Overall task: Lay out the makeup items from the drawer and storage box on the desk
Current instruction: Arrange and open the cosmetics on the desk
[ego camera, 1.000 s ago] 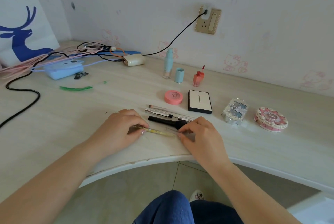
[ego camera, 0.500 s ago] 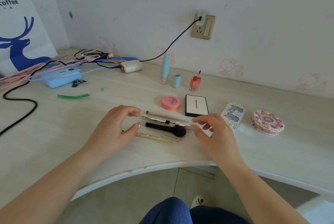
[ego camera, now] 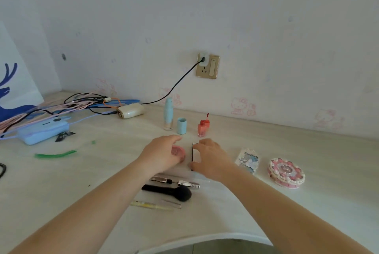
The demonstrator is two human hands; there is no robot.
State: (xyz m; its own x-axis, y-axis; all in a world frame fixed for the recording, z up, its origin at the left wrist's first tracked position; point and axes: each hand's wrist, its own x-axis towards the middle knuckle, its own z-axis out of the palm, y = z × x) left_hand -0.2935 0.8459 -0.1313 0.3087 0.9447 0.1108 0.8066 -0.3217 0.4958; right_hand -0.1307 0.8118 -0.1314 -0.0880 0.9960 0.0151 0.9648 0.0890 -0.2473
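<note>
Tangled cables (ego camera: 67, 106), power bank (ego camera: 44, 131), socket (ego camera: 207, 66)

Pale cartoon-cat wallpaper (ego camera: 242, 28), gold wall socket (ego camera: 207, 66), light wood-grain desk (ego camera: 328, 202), soft daylight

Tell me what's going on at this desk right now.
A person is arranging makeup on the desk. The left hand has its grip on the round pink compact, and the right hand rests over the black palette beside it. Nearer the person lie a black brush, a silver tube and a yellow pen. A blue bottle, blue cap and red lip gloss stand behind.
</note>
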